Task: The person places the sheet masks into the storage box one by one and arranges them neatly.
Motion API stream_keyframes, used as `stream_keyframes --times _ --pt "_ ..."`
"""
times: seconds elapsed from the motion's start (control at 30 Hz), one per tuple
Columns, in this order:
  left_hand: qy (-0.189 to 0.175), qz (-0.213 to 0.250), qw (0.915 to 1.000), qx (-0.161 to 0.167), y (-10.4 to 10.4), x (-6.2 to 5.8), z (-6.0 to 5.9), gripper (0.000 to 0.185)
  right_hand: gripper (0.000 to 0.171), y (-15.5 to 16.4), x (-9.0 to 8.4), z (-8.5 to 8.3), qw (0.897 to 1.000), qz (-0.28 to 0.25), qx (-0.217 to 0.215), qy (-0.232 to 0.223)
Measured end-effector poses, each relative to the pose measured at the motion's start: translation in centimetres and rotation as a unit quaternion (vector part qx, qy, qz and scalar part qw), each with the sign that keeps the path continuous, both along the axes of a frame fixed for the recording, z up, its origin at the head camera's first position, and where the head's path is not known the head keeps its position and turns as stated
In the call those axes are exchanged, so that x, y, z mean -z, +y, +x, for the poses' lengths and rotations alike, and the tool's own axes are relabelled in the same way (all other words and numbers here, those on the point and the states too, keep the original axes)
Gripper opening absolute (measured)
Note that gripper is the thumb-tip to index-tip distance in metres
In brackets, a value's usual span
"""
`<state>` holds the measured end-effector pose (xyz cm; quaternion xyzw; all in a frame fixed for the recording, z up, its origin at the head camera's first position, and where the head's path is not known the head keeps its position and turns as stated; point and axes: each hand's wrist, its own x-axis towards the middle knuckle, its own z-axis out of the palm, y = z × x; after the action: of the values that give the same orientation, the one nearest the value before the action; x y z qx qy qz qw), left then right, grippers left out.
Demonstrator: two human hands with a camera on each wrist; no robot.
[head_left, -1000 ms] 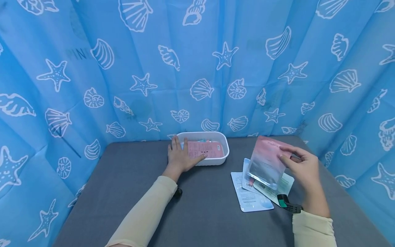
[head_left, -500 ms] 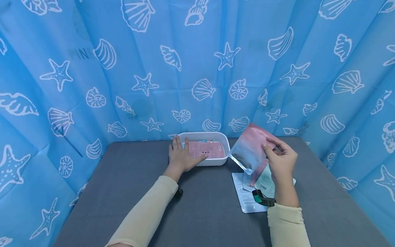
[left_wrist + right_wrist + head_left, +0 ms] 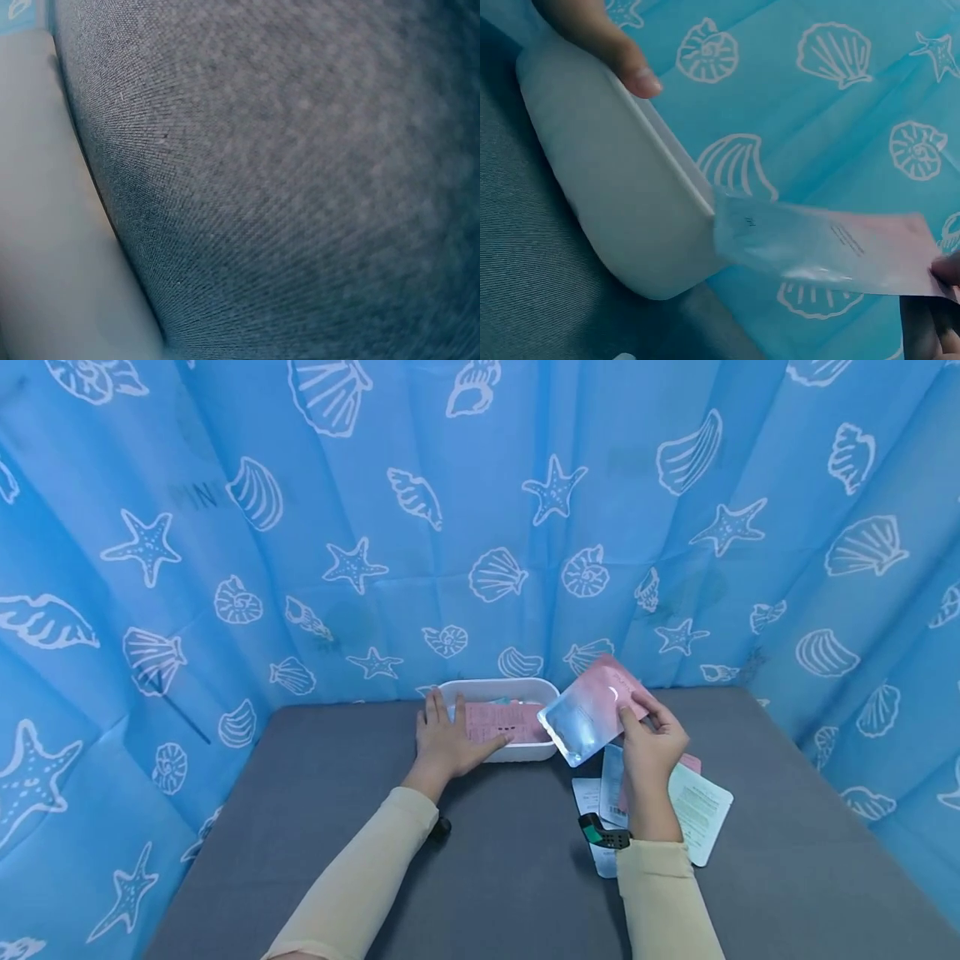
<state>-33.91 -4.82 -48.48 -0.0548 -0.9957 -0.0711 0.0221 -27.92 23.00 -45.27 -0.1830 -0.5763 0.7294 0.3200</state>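
Head view: your right hand [image 3: 651, 745] pinches one pouch [image 3: 592, 710] at the tray's [image 3: 459, 690] 3 o'clock; left hand [image 3: 448, 742] lies flat on it. Roughly three pouches [image 3: 701, 810] lie at 5 o'clock.

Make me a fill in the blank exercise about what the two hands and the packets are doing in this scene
The right hand holds a pink and silver ____ at one end.
The left hand rests on the rim of the white ____.
The loose packets lie on the grey ____.
The curtain behind is printed with starfish and ____.

Missing words: packet; tray; table; shells
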Motion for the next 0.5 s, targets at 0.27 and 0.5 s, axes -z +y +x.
stream_keyframes --times 0.27,0.5 --pt "0.008 0.005 1.0 0.003 0.0 -0.3 -0.1 0.126 0.039 -0.1 0.6 -0.6 0.998 0.016 -0.012 -0.052" --pt "-0.006 0.001 1.0 0.003 -0.1 0.0 0.0 0.127 0.059 -0.5 1.4 -0.6 0.993 0.029 -0.065 -0.095"
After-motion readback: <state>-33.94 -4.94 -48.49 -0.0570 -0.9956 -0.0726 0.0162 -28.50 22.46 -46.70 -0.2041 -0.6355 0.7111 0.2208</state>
